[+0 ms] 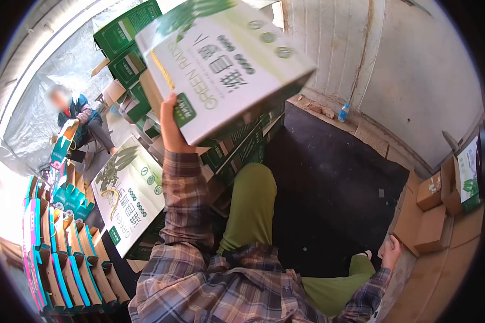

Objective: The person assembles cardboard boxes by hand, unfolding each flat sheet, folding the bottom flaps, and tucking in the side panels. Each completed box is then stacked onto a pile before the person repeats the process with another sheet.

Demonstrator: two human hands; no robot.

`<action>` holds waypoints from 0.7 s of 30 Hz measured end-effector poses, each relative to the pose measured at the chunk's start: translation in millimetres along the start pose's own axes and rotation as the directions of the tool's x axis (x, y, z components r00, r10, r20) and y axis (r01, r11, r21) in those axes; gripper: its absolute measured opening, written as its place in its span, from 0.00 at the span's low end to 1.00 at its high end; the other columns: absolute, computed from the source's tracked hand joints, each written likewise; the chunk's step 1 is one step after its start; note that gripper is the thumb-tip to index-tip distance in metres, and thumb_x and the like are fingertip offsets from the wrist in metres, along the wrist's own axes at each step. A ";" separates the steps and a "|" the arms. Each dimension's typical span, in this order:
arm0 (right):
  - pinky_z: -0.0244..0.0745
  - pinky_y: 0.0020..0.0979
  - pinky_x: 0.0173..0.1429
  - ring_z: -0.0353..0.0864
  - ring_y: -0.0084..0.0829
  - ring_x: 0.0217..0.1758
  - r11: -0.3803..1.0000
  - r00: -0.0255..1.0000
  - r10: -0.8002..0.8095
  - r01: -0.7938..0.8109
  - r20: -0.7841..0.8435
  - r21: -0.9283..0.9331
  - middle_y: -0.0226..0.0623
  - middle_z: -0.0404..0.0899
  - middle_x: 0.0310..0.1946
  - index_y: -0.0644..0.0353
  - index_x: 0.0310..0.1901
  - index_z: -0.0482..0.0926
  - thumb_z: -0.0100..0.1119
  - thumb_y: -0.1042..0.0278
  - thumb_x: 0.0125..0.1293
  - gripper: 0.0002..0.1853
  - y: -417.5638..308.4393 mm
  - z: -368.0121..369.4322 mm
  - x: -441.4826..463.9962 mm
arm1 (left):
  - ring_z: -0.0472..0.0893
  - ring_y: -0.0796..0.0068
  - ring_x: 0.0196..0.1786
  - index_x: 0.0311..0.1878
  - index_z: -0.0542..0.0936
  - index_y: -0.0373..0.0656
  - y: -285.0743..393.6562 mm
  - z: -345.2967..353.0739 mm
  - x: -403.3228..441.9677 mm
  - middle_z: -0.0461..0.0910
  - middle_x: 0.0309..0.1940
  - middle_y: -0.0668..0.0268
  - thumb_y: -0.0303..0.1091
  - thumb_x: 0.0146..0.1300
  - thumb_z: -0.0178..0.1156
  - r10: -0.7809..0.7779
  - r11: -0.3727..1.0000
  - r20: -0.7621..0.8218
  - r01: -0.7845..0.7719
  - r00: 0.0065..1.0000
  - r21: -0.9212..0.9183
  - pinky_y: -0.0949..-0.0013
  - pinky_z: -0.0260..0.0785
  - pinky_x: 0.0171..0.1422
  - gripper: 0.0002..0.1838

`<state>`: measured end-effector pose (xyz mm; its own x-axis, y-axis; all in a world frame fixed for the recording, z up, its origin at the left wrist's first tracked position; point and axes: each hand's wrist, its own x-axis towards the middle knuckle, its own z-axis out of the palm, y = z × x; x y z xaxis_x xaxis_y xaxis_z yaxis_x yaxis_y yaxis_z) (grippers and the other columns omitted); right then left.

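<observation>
My left hand (173, 125) is raised at the upper middle, its fingers wrapped on the edge of a white and green printed box (237, 70) beside a yellow cord handle. That box is tilted above stacked green boxes (237, 145). A second white printed box (132, 194), also with a yellow cord, lies lower left of my left forearm. My right hand (389, 252) hangs low at the right, beside brown cartons, with its fingers curled; whether anything is inside them is too small to tell.
Black sheeting (334, 177) covers the floor. Open cartons (73, 258) stand in rows at the left. A person (83, 121) sits behind them. Brown cartons (434, 231) line the right side. A blue bottle (344, 112) stands by the wall (415, 70).
</observation>
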<state>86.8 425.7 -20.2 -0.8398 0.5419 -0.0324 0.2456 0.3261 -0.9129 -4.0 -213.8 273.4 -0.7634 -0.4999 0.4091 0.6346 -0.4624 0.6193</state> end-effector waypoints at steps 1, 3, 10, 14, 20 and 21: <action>0.62 0.18 0.22 0.66 0.13 0.21 0.999 0.998 -0.050 0.050 -0.030 0.000 0.29 0.78 0.36 0.61 0.55 0.74 0.56 0.73 0.62 0.18 2.7 1.7 0.9 | 0.80 0.69 0.42 0.47 0.74 0.37 0.6 -18.4 8.6 0.79 0.41 0.61 0.36 0.64 0.51 0.019 1.000 0.008 -0.020 1.000 0.005 0.68 0.74 0.49 0.13; 0.62 0.18 0.22 0.66 0.13 0.21 0.999 0.999 -0.035 0.035 -0.013 0.026 0.29 0.78 0.36 0.62 0.55 0.74 0.56 0.73 0.62 0.18 6.2 1.6 1.5 | 0.80 0.66 0.44 0.48 0.73 0.36 -4.0 -50.0 23.9 0.79 0.42 0.59 0.35 0.63 0.50 0.045 0.999 -0.057 -0.046 0.997 -0.016 0.65 0.73 0.51 0.14; 0.65 0.19 0.23 0.68 0.14 0.23 0.997 0.996 0.082 -0.081 0.027 -0.008 0.31 0.77 0.47 0.62 0.55 0.73 0.56 0.72 0.62 0.19 -19.5 -4.2 -6.1 | 0.78 0.56 0.52 0.56 0.69 0.31 11.9 -90.2 22.1 0.76 0.51 0.50 0.39 0.61 0.48 -0.004 0.995 -0.043 -0.001 0.999 -0.098 0.55 0.70 0.59 0.24; 0.65 0.18 0.23 0.69 0.14 0.26 0.998 0.998 0.066 -0.066 0.022 -0.013 0.31 0.77 0.47 0.61 0.56 0.73 0.57 0.72 0.62 0.19 -17.7 -3.9 -4.7 | 0.78 0.60 0.49 0.49 0.73 0.35 2.6 -113.9 39.4 0.78 0.46 0.55 0.40 0.63 0.47 0.070 0.997 -0.149 -0.064 0.986 0.042 0.56 0.72 0.56 0.19; 0.71 0.22 0.32 0.77 0.21 0.42 1.000 0.999 0.016 -0.015 -0.043 0.006 0.30 0.76 0.52 0.56 0.57 0.73 0.55 0.62 0.65 0.20 -4.1 -45.4 -12.6 | 0.77 0.64 0.41 0.43 0.73 0.45 -8.9 -105.8 78.5 0.76 0.39 0.64 0.43 0.61 0.52 -0.066 0.986 -0.323 0.112 0.944 0.127 0.57 0.73 0.44 0.13; 0.71 0.23 0.33 0.78 0.22 0.44 0.998 0.995 0.057 -0.056 -0.087 0.016 0.31 0.76 0.52 0.56 0.58 0.73 0.55 0.63 0.65 0.20 -4.9 -58.2 -21.6 | 0.76 0.63 0.42 0.45 0.73 0.45 -16.6 -124.3 89.9 0.76 0.41 0.64 0.46 0.61 0.53 -0.018 0.982 -0.308 0.075 0.951 0.176 0.57 0.73 0.45 0.16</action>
<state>131.9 457.5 8.6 -0.7792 0.6249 -0.0491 0.2844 0.2826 -0.9161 -68.1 -342.1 216.6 -0.7005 -0.6928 0.1715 0.5441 -0.3629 0.7565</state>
